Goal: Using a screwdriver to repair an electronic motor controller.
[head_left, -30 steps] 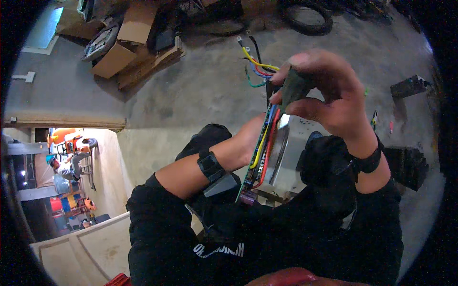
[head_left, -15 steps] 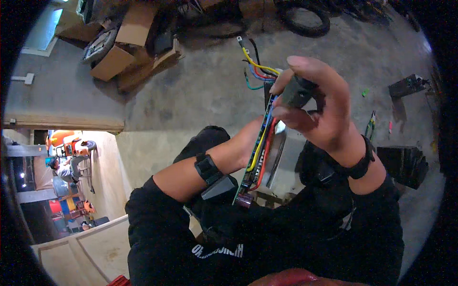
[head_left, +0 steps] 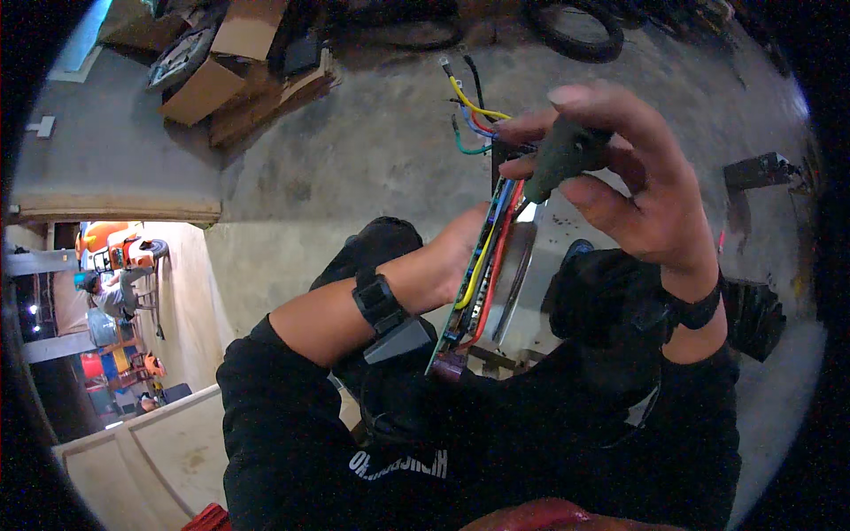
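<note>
From here, there's room over bare floor [head_left: 354,159] left of the circuit board [head_left: 478,274]; loose wires [head_left: 477,111] jut past its far end, the left forearm [head_left: 323,323] crosses nearer, the right hand [head_left: 646,168] crowds its right.

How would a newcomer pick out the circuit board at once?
From the person's black clothing, go up to the left hand. Beside it slants the long, narrow circuit board. Its green edge and lengthwise red and yellow wires set it apart from the dark tool in the right hand.
</note>
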The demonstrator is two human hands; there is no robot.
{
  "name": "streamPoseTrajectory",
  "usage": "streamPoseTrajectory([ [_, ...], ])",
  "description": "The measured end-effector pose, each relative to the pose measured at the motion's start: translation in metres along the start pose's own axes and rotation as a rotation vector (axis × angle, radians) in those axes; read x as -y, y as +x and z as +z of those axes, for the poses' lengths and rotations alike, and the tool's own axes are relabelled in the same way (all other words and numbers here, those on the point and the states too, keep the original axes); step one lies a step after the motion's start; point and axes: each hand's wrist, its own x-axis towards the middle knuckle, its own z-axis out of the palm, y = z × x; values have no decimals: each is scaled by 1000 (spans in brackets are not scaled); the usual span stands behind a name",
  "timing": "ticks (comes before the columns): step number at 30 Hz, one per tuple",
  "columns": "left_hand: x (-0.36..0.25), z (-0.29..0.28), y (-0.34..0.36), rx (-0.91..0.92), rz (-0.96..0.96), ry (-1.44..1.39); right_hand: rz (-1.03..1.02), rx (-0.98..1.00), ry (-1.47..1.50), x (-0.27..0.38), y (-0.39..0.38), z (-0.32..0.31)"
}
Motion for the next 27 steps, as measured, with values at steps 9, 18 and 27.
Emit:
streamPoseTrajectory([
  [9, -2, 15, -5, 307, 34, -139, -64, -83, -445, 13, -1, 9],
  [18, -2, 17, -18, 63, 162, 351, -107, -318, -687, 18, -6, 31],
  [27, -4, 13, -7, 10, 18, 34, 7, -224, -153, 19, 1, 25],
])
